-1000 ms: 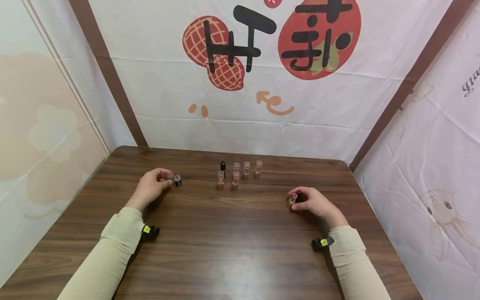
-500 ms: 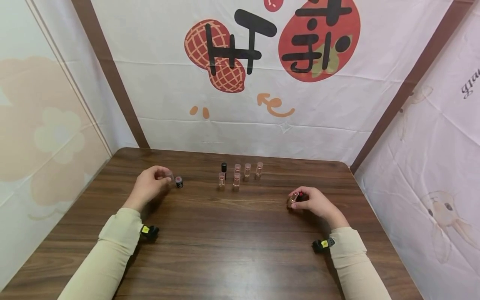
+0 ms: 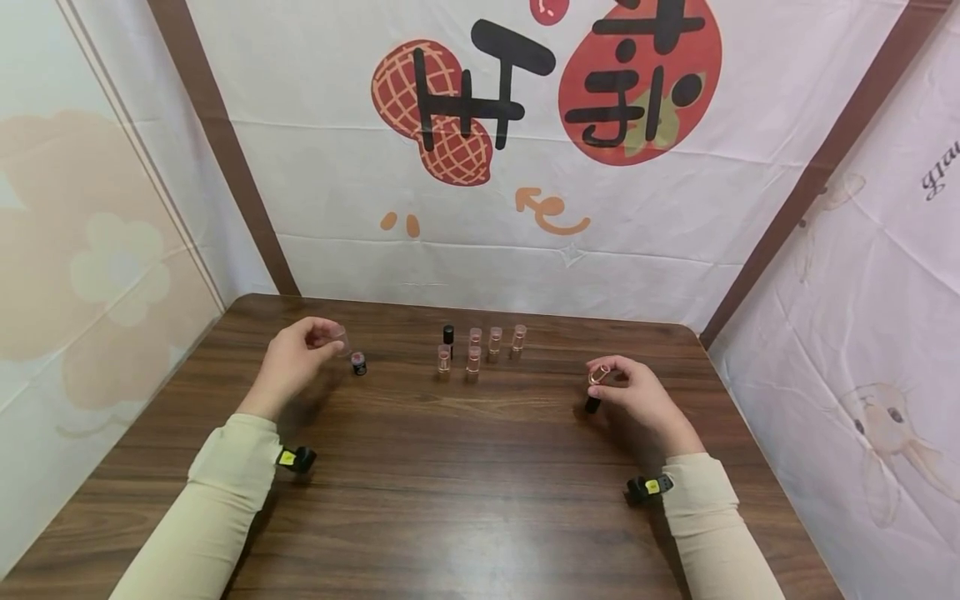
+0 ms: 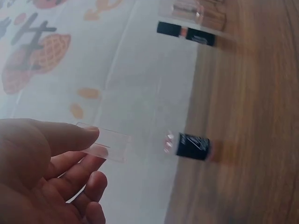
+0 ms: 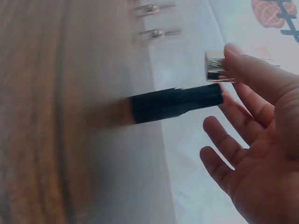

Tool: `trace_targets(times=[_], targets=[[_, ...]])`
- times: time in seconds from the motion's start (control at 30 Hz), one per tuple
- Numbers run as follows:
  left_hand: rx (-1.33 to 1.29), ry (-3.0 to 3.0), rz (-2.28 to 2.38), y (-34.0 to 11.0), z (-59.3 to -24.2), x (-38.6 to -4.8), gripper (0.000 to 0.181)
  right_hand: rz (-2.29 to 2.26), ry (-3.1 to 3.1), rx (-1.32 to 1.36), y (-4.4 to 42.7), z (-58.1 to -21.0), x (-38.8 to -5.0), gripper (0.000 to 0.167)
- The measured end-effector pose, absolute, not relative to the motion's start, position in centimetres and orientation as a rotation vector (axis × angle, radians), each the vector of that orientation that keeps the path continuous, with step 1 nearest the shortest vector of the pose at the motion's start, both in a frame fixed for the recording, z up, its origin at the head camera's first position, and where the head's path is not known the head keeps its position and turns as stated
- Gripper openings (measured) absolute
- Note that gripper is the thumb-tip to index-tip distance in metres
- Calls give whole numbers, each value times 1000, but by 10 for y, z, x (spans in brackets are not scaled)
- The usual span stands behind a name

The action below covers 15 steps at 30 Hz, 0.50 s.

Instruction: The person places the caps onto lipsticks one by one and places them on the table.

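Observation:
My left hand [image 3: 296,362] pinches a clear lipstick cap [image 4: 115,145] between thumb and fingers, raised off the table. Just beside it stands a short black lipstick base [image 3: 358,363] with a pinkish top, apart from the cap. On the other side, my right hand [image 3: 636,393] holds a shiny gold lipstick tube [image 3: 600,375] by thumb and forefinger, tilted and above the table. A black lipstick tube [image 5: 175,103] stands upright under that hand; whether its top touches the fingers I cannot tell. The gold tube's far end is hidden by the thumb in the right wrist view.
Several lipsticks with clear caps [image 3: 473,360] stand in a cluster toward the back of the wooden table [image 3: 465,475]. A black lipstick tube [image 3: 448,335] stands among them. Behind the table hangs a printed white cloth [image 3: 322,192].
My right hand has lifted the gold lipstick tube up from beside the black one, tilting it. My left hand has raised the clear cap slightly; the black base stays put.

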<state>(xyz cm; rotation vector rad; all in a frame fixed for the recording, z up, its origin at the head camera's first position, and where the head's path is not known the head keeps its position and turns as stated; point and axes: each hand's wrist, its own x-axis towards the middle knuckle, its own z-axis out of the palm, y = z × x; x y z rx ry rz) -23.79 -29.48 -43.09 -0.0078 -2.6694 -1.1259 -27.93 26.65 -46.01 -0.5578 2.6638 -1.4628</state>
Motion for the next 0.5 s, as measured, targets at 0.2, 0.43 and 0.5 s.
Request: trace_targets(times=[0.2,0.43,0.5], targets=[[-51,-2640,-1141,-283,-418,-231,35,-1483,2789,-560,261,-440,-271,29],[-118,-2599,-1158,-266,-400,-218,32,-1364,3003,-509,246,-417,-257,33],[-140,-2584,-1154,-260,-396,-215,31,-1353,3038,-484,240,-411,-251,31]])
